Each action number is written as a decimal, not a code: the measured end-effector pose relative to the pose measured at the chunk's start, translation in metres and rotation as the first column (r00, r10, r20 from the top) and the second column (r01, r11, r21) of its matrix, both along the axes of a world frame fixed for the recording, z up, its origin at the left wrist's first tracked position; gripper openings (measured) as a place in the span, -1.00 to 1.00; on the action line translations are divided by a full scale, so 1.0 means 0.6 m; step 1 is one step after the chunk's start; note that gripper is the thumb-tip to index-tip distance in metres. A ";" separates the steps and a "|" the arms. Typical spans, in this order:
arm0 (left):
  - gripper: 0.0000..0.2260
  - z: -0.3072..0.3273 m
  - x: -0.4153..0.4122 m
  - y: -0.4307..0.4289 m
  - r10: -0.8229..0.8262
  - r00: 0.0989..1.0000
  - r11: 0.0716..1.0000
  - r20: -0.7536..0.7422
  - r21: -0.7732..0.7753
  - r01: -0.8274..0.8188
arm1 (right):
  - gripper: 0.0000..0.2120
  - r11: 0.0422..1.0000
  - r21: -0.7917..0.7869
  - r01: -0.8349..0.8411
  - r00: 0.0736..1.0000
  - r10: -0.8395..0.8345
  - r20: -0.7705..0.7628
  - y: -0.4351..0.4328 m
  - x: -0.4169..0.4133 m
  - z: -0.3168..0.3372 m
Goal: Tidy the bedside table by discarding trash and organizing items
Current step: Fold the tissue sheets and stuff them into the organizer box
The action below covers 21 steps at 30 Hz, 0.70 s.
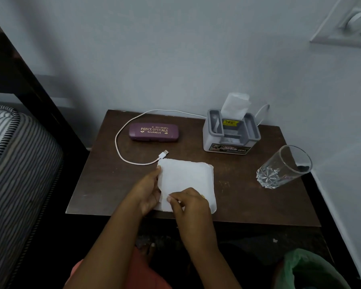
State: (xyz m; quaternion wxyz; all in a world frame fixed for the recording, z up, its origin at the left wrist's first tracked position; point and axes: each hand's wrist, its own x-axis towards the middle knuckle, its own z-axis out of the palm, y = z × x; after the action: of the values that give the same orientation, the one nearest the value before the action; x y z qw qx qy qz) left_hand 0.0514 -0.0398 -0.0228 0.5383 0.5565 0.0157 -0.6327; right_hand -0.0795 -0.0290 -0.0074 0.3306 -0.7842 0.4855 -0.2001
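A white tissue (pixel 186 178) lies flat near the front edge of the dark wooden bedside table (pixel 104 184). My left hand (pixel 148 192) holds its left edge, thumb on top. My right hand (pixel 188 207) pinches the tissue's lower middle with fingertips. A purple glasses case (pixel 154 132) lies at the back. A white USB cable (pixel 123 130) curves around it, its plug just above the tissue. A grey tissue holder (pixel 230 134) with a tissue sticking up stands at the back right. A clear empty glass (pixel 283 166) stands at the right.
A bed with a striped mattress (pixel 19 163) and dark frame is on the left. A green bag-lined bin (pixel 308 270) sits on the floor at lower right. The wall runs behind and to the right of the table.
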 end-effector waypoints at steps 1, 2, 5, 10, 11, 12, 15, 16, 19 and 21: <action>-0.72 0.001 0.000 0.000 -0.007 1.000 1.000 0.001 0.013 0.007 | -0.83 1.000 0.001 0.001 1.000 -0.001 0.007 0.000 -0.001 0.002; -0.71 0.003 -0.001 0.000 -0.021 1.000 0.999 0.008 0.034 0.021 | -0.85 1.000 -0.008 0.004 1.000 -0.004 0.016 -0.001 -0.002 0.005; -0.69 -0.001 0.001 0.002 -0.055 0.998 0.995 0.039 0.089 0.051 | -0.91 0.995 -0.098 0.000 1.000 0.002 0.022 0.006 -0.001 0.005; -0.66 -0.005 0.002 0.000 -0.015 0.999 0.995 0.028 0.101 0.012 | -0.88 0.959 -0.238 -0.154 0.975 0.109 -0.193 0.022 0.009 -0.009; -0.68 -0.002 0.000 0.000 -0.004 1.000 0.996 0.017 0.091 0.003 | -0.87 0.953 -0.248 -0.174 0.969 0.121 -0.217 0.023 0.009 -0.014; -0.69 0.001 -0.001 0.001 0.008 1.000 0.997 0.007 0.078 -0.008 | -0.88 0.949 -0.251 -0.193 0.965 0.137 -0.224 0.023 0.009 -0.019; -0.71 0.001 0.000 0.002 0.017 1.000 0.998 -0.017 0.065 -0.016 | -0.65 0.954 -0.236 -0.184 0.964 0.129 -0.231 0.025 0.008 -0.021; -0.71 0.001 0.001 0.003 0.030 0.999 0.998 -0.033 0.059 -0.028 | -0.57 0.952 -0.251 -0.177 0.959 0.109 -0.261 0.027 0.009 -0.020; -0.75 0.005 0.000 0.001 0.102 0.990 0.994 -0.101 0.046 -0.098 | -0.50 0.937 -0.312 -0.156 0.942 0.046 -0.333 0.032 0.017 -0.018; -0.77 0.010 -0.002 0.000 0.132 0.983 0.991 -0.128 0.043 -0.127 | -0.60 0.925 -0.355 -0.138 0.947 0.018 -0.321 0.030 0.018 -0.020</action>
State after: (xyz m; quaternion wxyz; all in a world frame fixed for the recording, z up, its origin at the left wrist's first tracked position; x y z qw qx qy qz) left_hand 0.0502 -0.0395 -0.0169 0.5666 0.5207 0.0980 -0.6310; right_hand -0.0685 -0.0110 -0.0195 0.1025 -0.8732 0.4527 -0.1489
